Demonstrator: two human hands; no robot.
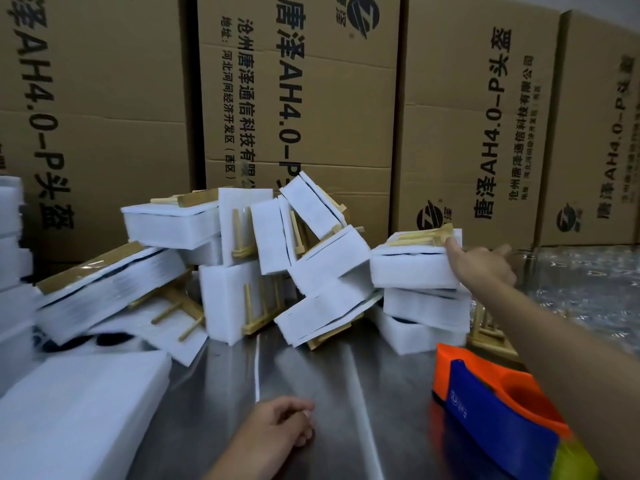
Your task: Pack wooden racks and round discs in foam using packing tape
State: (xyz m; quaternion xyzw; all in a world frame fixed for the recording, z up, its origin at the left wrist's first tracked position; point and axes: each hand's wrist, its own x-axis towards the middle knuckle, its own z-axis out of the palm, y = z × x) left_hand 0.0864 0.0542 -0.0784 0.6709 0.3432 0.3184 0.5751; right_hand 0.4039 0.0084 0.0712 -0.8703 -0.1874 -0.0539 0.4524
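Observation:
Several white foam packages (pixel 239 271) with wooden racks taped on lie in a loose heap at the back of the steel table (pixel 346 393). On the right, three packages are stacked. My right hand (pixel 485 268) reaches to the top package (pixel 412 268); it lies against the package's right end, with one straight finger on its wooden rack (pixel 422 237). My left hand (pixel 280 427) rests on the table near the front edge, fingers loosely curled and holding nothing. Dark round discs (pixel 114 337) show in an open foam piece at the left.
An orange and blue tape dispenser (pixel 485 393) lies under my right forearm. Flat foam sheets (pixel 69 420) fill the near left, and more foam (pixel 10 258) is stacked at the left edge. Bubble wrap (pixel 588 282) and a bare wooden rack (pixel 488 330) sit right. Cardboard boxes (pixel 298 98) wall the back.

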